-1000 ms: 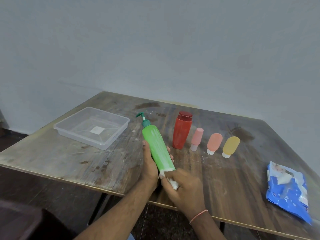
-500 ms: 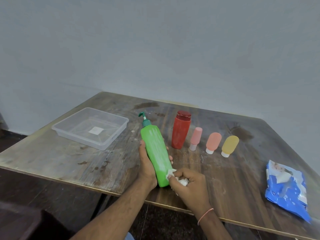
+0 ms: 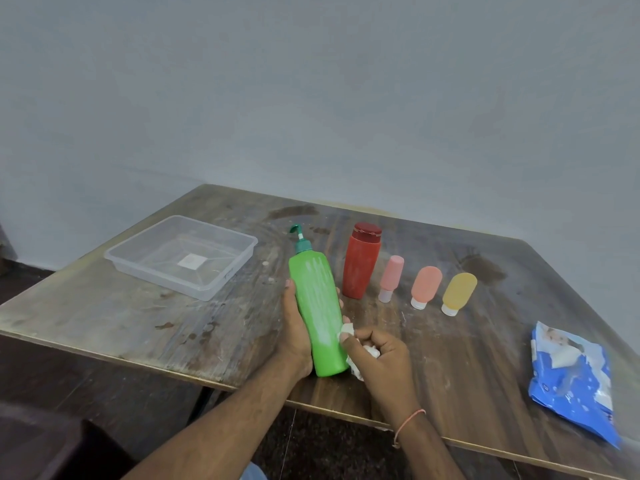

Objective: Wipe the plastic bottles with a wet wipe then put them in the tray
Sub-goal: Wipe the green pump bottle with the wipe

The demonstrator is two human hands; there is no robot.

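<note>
Head view: green bottle (image 3: 318,313) near table edge (image 3: 138,358).

green pump bottle (image 3: 318,313) tilted, streaked white; crumpled white wipe (image 3: 347,331) against its side; clear tray (image 3: 221,285) empty.

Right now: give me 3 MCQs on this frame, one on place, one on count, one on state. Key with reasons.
1. Where is the clear tray?
A. left of the green pump bottle
B. right of the wipes pack
C. under the table

2. How many bottles stand on the table untouched?
A. two
B. four
C. six

3. What is in the tray?
A. one bottle
B. a wipe
C. no bottles

Key: 1 A, it lies left of the green pump bottle. 2 B, red, pink, coral, yellow. 3 C, only a label shows inside.
</note>
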